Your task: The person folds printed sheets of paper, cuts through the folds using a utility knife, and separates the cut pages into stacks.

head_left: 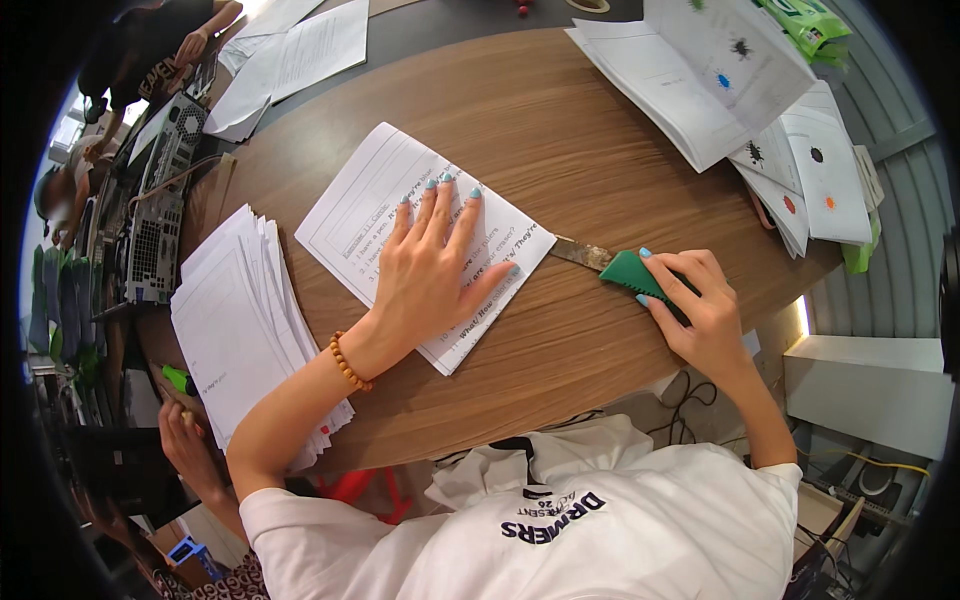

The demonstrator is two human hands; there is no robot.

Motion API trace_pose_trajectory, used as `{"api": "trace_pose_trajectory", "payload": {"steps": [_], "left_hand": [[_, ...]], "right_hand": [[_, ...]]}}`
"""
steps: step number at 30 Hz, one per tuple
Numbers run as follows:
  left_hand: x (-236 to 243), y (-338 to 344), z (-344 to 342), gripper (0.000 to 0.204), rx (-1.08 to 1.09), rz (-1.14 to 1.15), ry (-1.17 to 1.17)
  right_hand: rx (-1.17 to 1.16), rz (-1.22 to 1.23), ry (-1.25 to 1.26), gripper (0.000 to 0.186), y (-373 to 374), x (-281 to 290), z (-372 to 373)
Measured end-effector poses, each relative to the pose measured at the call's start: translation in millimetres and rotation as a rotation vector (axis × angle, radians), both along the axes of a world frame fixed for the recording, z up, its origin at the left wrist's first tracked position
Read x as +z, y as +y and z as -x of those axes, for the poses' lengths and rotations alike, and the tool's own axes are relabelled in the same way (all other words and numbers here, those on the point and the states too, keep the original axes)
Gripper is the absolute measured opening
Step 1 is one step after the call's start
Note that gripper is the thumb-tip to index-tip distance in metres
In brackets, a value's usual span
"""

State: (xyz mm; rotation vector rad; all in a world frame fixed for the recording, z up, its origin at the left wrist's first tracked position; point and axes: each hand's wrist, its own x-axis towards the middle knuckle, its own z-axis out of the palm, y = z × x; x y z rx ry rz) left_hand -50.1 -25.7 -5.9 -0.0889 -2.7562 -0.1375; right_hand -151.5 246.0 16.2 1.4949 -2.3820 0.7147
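Note:
My left hand (pixel 420 270) lies flat on a folded printed worksheet (pixel 365 180), fingers stretched and thumb apart, holding nothing. The worksheet sits at a slant on the wooden table. To the right, my right hand (pixel 705 310) is closed round the green handle of a knife (pixel 626 272), with index finger and thumb on the handle. Its flat, stained blade lies low over the tabletop, pointing left. The blade's tip is at the sheet's right corner; whether it goes under the paper I cannot tell. My left forearm passes over a stack of white sheets (pixel 235 300).
Folded papers with insect pictures (pixel 700 80) stand at the far right beside a green packet (pixel 805 25). More papers (pixel 310 60) lie at the far left, near a computer case (pixel 165 210). Another person's hand (pixel 190 445) is by the table's left edge, near a green object (pixel 178 379).

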Motion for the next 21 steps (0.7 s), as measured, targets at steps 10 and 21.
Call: {"api": "trace_pose_trajectory", "payload": {"steps": [10,21], "left_hand": [[-5,-3,-1,0.052,-0.036,0.035,0.077],[-16,0,-1,0.029,-0.342,-0.021,0.246]], "right_hand": [[0.059,0.004,0.006,0.045,-29,-1,21],[0.168,0.004,-0.003,0.043,-55,-2,51]]}}
